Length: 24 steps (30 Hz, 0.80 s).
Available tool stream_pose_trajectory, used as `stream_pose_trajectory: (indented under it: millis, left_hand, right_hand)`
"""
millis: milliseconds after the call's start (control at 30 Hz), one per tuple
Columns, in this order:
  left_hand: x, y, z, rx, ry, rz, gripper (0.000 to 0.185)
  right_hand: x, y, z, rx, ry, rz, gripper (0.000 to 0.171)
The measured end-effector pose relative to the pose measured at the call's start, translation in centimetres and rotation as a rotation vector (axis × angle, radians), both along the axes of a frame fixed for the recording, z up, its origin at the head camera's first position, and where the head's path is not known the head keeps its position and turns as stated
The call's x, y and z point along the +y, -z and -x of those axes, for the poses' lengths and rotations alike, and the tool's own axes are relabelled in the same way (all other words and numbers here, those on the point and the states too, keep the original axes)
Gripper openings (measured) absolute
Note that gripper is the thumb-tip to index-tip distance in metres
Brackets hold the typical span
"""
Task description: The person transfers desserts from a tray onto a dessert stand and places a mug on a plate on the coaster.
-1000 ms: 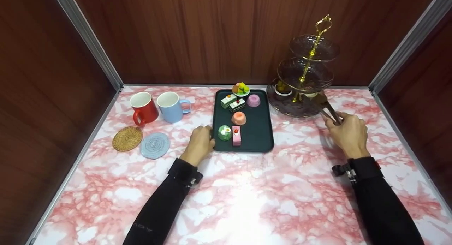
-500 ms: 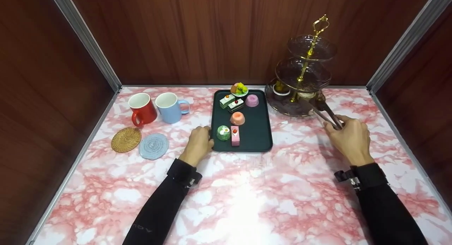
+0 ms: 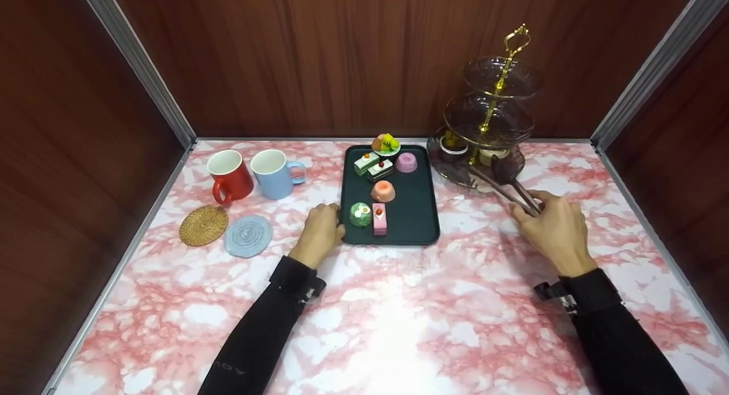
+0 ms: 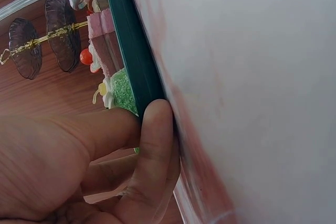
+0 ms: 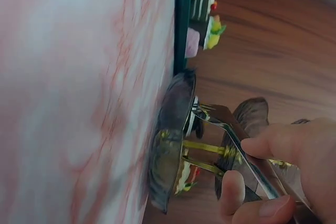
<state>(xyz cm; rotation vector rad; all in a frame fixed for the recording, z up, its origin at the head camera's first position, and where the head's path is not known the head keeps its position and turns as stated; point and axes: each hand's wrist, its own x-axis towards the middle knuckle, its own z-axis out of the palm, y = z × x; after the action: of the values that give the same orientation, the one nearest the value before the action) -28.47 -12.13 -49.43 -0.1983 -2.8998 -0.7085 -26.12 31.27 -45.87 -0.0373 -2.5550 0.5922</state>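
Observation:
In the head view my left hand (image 3: 319,233) pinches the left rim of a dark green tray (image 3: 407,213). The left wrist view shows thumb and fingers on either side of the tray wall (image 4: 137,51). My right hand (image 3: 555,230) grips brown-handled metal tongs (image 3: 521,194), their arms spread. The tong tips reach over the bottom tier (image 3: 455,177) of a three-tier glass stand with a gold stem (image 3: 501,86). On that tier sit a white-rimmed dessert with a yellow-green top (image 3: 454,148) and a cream-coloured one (image 3: 493,155), close to the tips.
Several toy sweets lie on the tray, among them a pink cake slice (image 3: 380,224), an orange jelly (image 3: 383,192) and a purple one (image 3: 406,162). To the left stand a red mug (image 3: 236,179) and a blue mug (image 3: 270,176), with two round coasters (image 3: 248,236) in front.
My right hand has shifted slightly left, and the tong tips have swung left from the bottom tier's right side towards its front. The left hand and tray have stayed put.

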Motion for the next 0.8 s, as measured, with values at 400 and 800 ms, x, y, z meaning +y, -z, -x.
stream_pose_trajectory:
  millis: [400,800]
  left_hand:
    - [0.0,-0.1,-0.2,-0.003,0.006,-0.02,0.035]
    - [0.0,-0.3,-0.3,-0.017,0.0,-0.017,0.037]
  right_hand:
    - [-2.7,-0.1,0.0,0.016,-0.068,0.0,0.047]
    - [-5.5,-0.2,1.5,0.035,-0.139,-0.002,0.046]
